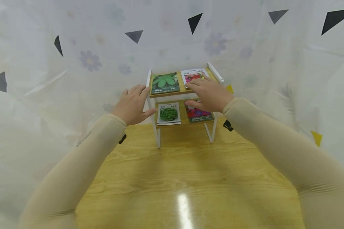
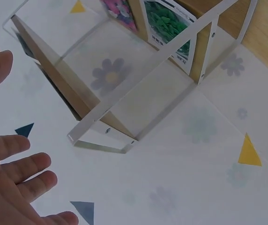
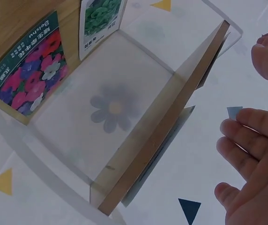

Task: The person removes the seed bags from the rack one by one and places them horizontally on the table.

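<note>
A small two-tier shelf [image 1: 182, 115] with a white frame and wooden boards holds several seed packets. On its upper board lie a green-leaf packet [image 1: 164, 82] at left and a white-edged flower packet [image 1: 191, 76] at right, the latter partly covered by my right hand [image 1: 212, 94]. Below are a white-edged leafy packet [image 1: 168, 114] and a colourful flower packet [image 1: 199, 115]. My left hand [image 1: 132, 105] is held with fingers extended beside the shelf's left side. The right hand, fingers also extended, overlaps the shelf's right side in the head view. Neither hand holds anything.
The shelf stands on a wood-grain table [image 1: 172, 171], near its back. Behind and around it hangs a pale sheet [image 1: 166, 47] printed with flowers and dark and yellow triangles. Both forearms in beige sleeves [image 1: 86, 162] reach in from the sides.
</note>
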The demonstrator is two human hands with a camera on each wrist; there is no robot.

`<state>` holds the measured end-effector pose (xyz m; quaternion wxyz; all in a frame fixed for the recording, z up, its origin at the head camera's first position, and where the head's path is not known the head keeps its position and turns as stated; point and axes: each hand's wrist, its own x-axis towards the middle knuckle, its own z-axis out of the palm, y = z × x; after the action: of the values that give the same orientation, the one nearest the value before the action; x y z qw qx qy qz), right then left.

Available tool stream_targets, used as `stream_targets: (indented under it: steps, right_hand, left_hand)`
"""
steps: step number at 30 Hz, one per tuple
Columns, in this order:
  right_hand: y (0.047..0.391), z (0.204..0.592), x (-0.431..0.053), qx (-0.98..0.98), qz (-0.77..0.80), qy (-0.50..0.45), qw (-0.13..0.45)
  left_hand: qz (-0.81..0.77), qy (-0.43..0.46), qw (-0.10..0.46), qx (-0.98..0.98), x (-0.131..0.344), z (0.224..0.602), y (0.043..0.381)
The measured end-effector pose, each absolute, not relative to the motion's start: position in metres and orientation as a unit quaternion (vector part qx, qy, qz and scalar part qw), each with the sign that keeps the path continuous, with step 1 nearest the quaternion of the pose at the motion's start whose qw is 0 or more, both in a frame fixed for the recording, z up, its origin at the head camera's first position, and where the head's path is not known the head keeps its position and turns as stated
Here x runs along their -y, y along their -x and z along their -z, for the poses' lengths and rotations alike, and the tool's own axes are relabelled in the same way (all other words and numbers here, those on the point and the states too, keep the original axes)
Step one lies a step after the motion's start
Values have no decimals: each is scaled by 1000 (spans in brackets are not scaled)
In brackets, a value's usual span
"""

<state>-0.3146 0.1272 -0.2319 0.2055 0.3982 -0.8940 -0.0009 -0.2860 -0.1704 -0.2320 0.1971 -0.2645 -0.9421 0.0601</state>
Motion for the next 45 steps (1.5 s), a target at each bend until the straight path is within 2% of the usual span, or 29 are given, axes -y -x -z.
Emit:
stream_targets:
  steps: [5, 22, 45]
  right_hand:
    - [331, 232, -108, 914, 9, -375, 156]
    - [372, 231, -77, 950, 36, -296, 89]
    - [373, 228, -62, 960, 56, -270, 53]
  left_hand:
    - [-81, 241, 153, 955, 154, 228, 304]
    - [-169, 202, 64, 963, 126, 219, 340]
    - [-201, 208, 60, 956, 115, 219, 349]
